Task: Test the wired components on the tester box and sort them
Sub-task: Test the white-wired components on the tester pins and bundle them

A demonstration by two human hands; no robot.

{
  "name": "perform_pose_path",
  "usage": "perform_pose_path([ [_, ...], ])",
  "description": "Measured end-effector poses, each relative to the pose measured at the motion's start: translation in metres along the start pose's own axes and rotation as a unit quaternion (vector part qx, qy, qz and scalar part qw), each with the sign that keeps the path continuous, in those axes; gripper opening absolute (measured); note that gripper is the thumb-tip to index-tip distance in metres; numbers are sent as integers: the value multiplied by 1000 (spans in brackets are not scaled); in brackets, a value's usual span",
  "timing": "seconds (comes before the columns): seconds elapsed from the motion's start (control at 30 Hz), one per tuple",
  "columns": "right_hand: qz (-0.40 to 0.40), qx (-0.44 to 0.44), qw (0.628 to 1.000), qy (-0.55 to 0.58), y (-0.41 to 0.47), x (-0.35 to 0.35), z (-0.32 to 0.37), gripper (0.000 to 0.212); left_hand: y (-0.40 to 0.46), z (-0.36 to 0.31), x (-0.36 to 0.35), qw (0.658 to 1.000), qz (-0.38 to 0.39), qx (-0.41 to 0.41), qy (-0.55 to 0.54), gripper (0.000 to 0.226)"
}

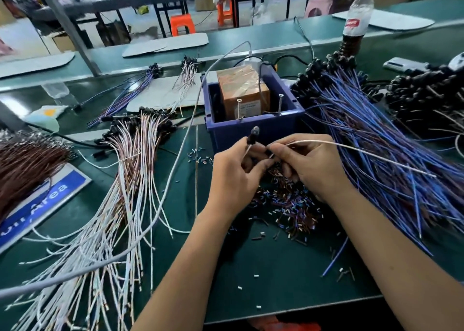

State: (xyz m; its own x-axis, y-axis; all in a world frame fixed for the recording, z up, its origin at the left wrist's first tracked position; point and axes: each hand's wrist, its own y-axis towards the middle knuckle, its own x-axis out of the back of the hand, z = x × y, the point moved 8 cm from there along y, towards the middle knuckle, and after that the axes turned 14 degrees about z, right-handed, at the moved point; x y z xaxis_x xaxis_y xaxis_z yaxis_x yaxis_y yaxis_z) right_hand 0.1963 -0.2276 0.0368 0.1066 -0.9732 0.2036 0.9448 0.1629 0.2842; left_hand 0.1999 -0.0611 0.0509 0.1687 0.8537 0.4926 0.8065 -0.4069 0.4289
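Wired component (252, 140), its black head tilting up and far-left, is being held just near of the tester box (253, 127). Its pale wire (351, 151) is running rightward, long axis nearly level. Left hand (233, 177) is pinching it under the head; right hand (311, 165) is pinching the wire beside it, both hands close together. Two contact pins (280, 104) are standing just beyond, the left hand looking nearer.

The brown wire bundle (22, 170) and blue sign (37, 205) run off the left edge.

Blue bin (253, 127), green mat (276, 268), orange stools (182, 24).
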Motion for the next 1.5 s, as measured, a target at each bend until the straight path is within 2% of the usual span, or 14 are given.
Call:
perform_pose_path([
  [0.1,-7,8,999,34,0,0,-1,11,-2,11,2,998,-8,21,-60,7],
  [0.23,-40,8,995,88,-2,7,0,11,-2,17,3,993,-1,54,-106,10],
  [0.4,-37,6,994,103,-4,5,2,7,-3,18,-7,994,36,74,-77,9],
  [0.6,-36,4,995,96,-5,6,1,9,-3,18,-6,993,37,78,-87,11],
  [0.8,-130,1,974,184,-8,32,-6,6,-6,22,-5,987,56,85,-122,10],
  [0.93,-113,-18,973,200,-7,23,-11,33,-5,21,-4,985,55,81,-144,13],
  [1.0,-131,-24,966,223,-10,27,-13,42,-5,20,-7,983,68,79,-153,16],
  [1.1,-188,-26,938,291,-15,42,-17,55,-6,21,-7,979,67,78,-175,15],
  [1.2,-203,-14,898,390,-14,46,-20,62,-6,27,-1,967,16,92,-235,10],
  [1.27,-166,-9,895,415,-11,46,-19,61,-8,30,6,955,-22,91,-280,9],
  [1.33,-62,-5,913,404,-5,35,-11,59,-8,29,7,937,-22,86,-337,12],
  [1.43,135,-40,935,325,-4,-7,-2,58,-5,19,-4,896,29,73,-437,16],
  [1.5,218,-68,949,216,-8,-35,-3,60,-5,11,-11,877,72,66,-470,20],
])
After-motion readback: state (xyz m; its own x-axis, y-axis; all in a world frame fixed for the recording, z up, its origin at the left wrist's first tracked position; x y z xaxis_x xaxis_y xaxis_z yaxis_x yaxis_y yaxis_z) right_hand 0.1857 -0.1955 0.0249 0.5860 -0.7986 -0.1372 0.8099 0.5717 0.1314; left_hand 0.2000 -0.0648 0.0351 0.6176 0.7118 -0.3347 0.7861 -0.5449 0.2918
